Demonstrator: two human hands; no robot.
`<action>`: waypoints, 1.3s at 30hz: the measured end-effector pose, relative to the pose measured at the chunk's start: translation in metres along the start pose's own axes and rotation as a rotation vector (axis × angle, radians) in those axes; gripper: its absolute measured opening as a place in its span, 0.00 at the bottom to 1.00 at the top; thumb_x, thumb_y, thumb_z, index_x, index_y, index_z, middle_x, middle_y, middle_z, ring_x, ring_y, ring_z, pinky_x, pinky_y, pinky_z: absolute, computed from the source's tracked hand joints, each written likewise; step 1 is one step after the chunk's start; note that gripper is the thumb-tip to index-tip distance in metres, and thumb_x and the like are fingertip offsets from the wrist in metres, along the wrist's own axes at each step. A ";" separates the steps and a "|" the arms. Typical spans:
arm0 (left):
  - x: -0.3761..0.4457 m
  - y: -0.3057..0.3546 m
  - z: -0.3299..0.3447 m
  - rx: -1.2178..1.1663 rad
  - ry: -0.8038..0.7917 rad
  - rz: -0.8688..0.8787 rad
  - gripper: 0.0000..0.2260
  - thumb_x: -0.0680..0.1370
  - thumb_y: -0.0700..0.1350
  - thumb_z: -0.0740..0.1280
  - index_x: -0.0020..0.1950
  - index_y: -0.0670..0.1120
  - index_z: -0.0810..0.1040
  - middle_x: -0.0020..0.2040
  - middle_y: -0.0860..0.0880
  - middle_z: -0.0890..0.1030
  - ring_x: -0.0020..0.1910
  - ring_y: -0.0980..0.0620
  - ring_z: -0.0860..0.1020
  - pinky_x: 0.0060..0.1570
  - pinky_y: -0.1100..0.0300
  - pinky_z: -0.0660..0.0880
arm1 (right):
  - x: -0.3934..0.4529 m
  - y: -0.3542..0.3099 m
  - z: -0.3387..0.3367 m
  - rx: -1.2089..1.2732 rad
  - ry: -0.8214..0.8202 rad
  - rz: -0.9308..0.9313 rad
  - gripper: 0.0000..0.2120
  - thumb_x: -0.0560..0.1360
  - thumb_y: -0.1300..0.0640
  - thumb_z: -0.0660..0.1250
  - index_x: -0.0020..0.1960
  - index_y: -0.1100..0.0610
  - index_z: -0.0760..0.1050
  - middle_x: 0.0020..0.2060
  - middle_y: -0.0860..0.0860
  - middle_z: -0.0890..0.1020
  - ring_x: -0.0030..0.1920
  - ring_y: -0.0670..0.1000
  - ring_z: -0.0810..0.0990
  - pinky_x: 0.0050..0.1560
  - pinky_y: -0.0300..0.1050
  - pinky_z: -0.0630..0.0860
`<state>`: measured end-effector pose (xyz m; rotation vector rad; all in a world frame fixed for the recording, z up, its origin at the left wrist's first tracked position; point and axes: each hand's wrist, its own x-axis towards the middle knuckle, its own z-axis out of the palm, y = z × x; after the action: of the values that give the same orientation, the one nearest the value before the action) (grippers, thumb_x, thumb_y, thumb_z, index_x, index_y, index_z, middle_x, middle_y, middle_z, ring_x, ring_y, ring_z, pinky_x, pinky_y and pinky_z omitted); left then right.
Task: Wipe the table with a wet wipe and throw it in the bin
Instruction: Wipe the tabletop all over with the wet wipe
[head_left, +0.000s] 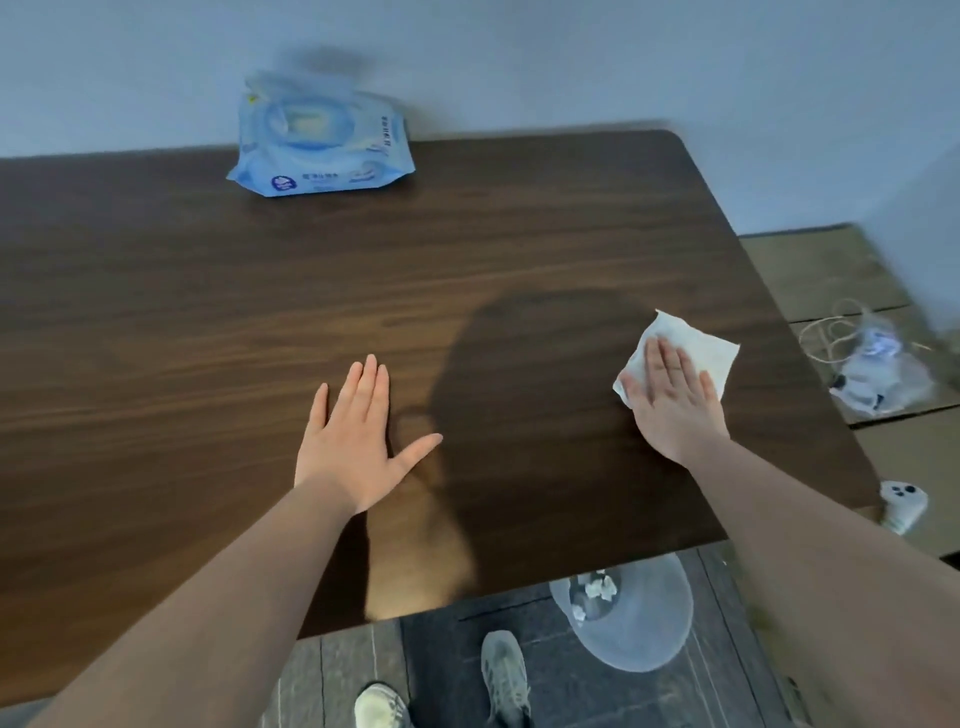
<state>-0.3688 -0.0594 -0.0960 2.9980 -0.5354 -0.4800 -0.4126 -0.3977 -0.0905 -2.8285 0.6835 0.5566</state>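
A white wet wipe (711, 351) lies spread flat on the dark wooden table (260, 291) near its right edge. My right hand (672, 402) presses flat on the wipe's near left part, fingers together and stretched out. My left hand (358, 436) rests flat on the bare table at the middle, fingers apart, holding nothing. A pale blue bin (631, 618) stands on the floor just past the table's near edge, below my right arm, with crumpled white wipes inside.
A blue pack of wet wipes (319, 143) stands at the table's far edge against the wall. On the floor to the right lie cardboard sheets, a cable with a clear bag (878, 369) and a white controller (904, 504). My shoes show below.
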 end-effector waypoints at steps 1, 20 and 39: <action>0.001 0.002 0.002 0.011 0.018 -0.008 0.44 0.70 0.74 0.37 0.77 0.46 0.38 0.76 0.51 0.36 0.76 0.53 0.37 0.74 0.50 0.38 | 0.001 0.008 -0.001 0.007 0.009 0.026 0.30 0.79 0.40 0.37 0.76 0.52 0.35 0.77 0.49 0.40 0.76 0.47 0.37 0.74 0.51 0.37; -0.104 -0.136 0.004 -0.042 0.022 -0.301 0.51 0.63 0.76 0.31 0.77 0.43 0.40 0.78 0.48 0.40 0.77 0.53 0.40 0.73 0.51 0.39 | -0.040 -0.195 0.035 -0.063 -0.046 -0.279 0.30 0.79 0.41 0.37 0.75 0.54 0.33 0.77 0.51 0.38 0.76 0.50 0.35 0.74 0.52 0.34; -0.214 -0.312 0.027 -0.206 0.072 -0.626 0.58 0.54 0.77 0.22 0.77 0.45 0.38 0.79 0.47 0.38 0.76 0.50 0.36 0.73 0.50 0.36 | -0.204 -0.648 0.161 -0.271 -0.098 -1.180 0.29 0.81 0.42 0.42 0.77 0.53 0.40 0.78 0.48 0.43 0.77 0.50 0.41 0.74 0.53 0.37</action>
<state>-0.4658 0.3077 -0.0935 2.9086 0.4518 -0.4163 -0.3268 0.2948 -0.1018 -2.7466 -1.1051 0.5340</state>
